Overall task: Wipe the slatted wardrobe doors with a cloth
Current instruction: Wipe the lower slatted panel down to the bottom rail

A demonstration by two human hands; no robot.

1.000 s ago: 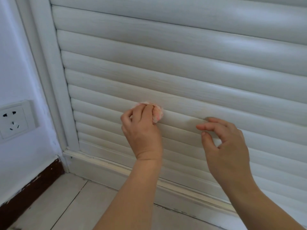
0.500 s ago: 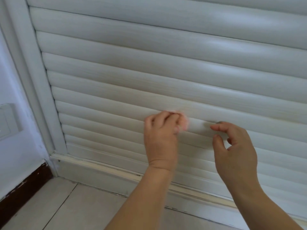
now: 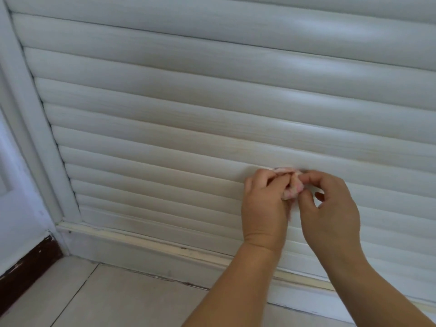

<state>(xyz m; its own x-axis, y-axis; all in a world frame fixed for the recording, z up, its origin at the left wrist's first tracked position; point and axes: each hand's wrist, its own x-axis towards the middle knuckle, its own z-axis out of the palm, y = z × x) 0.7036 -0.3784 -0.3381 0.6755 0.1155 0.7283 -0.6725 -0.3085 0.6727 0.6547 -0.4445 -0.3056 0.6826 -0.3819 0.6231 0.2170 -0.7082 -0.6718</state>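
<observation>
1. The left hand [image 3: 264,208] has its fingers curled tight round a small pink cloth [image 3: 292,188], bunched into a wad; the knuckles face up and the fingertips tuck in against the fabric.
2. The right hand [image 3: 330,213] comes in from the other side. Its forefinger is bent and its tip meets the top edge of the cloth, the thumb sits just below at the wad's right side, so the two appear to pinch it; the remaining fingers are loosely curled behind and I cannot tell whether they touch anything.
3. The cloth sits between the two hands, pressed against a slat low on the slatted wardrobe door [image 3: 212,109], right of the door's middle. Its visible part runs roughly up and down, a little tilted, with the upper end lying along the lip of the slat.
4. The slats run long and horizontal across the view, rising slightly to the left, each rounded and pale with a faint wood grain.
5. The door's frame [image 3: 35,128] stands at the left, and a pale base rail [image 3: 146,244] runs under the slats.
6. Beyond the frame is a white wall [image 3: 16,208] with a dark skirting board [image 3: 26,267], and light floor tiles [image 3: 113,300] lie beneath.
</observation>
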